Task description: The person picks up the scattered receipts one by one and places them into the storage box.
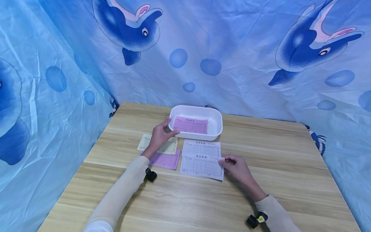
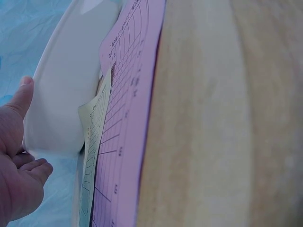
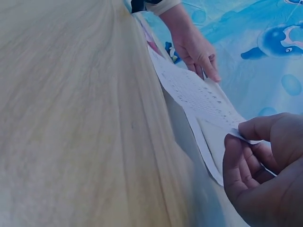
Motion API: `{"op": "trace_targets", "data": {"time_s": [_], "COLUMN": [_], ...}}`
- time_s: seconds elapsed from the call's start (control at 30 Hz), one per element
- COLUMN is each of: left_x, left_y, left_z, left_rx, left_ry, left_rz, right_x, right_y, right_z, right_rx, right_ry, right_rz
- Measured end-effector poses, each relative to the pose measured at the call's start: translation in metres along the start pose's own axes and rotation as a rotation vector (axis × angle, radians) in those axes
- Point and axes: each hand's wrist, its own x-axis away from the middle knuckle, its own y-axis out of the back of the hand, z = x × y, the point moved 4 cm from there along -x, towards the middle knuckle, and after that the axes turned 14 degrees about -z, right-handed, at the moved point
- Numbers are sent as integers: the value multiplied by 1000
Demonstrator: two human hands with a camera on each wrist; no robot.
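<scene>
At the far side of the table stands a white plastic tub (image 1: 215, 129), with a pink printed slip (image 1: 190, 125) lying inside. My left hand (image 1: 158, 137) holds the tub's near left corner, thumb along the front wall and fingers at the left end. Between thumb and fingers, my right hand (image 1: 237, 167) pinches the right edge of a white printed slip (image 1: 200, 166). This slip is slightly raised and overlaps another white slip (image 1: 200, 148) in front of the tub. In the right wrist view, the pinched slip (image 3: 199, 97) slants up toward the fingertips (image 3: 251, 128).
A pale yellow slip (image 1: 171, 146) and another pink slip (image 1: 166, 160) lie overlapping under my left forearm. The wooden table (image 1: 185, 203) meets a blue dolphin-print curtain (image 1: 246, 87) at the back and sides.
</scene>
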Motion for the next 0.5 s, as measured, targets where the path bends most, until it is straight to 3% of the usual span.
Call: {"op": "trace_targets", "data": {"time_s": [0.5], "left_x": [-1], "left_y": [-1], "left_z": [0], "left_rx": [-3], "left_ry": [10], "left_rz": [1], "right_x": [1], "right_y": [12], "right_z": [22], "right_rx": [-88], "right_ry": [53], "right_rz": [-48]}}
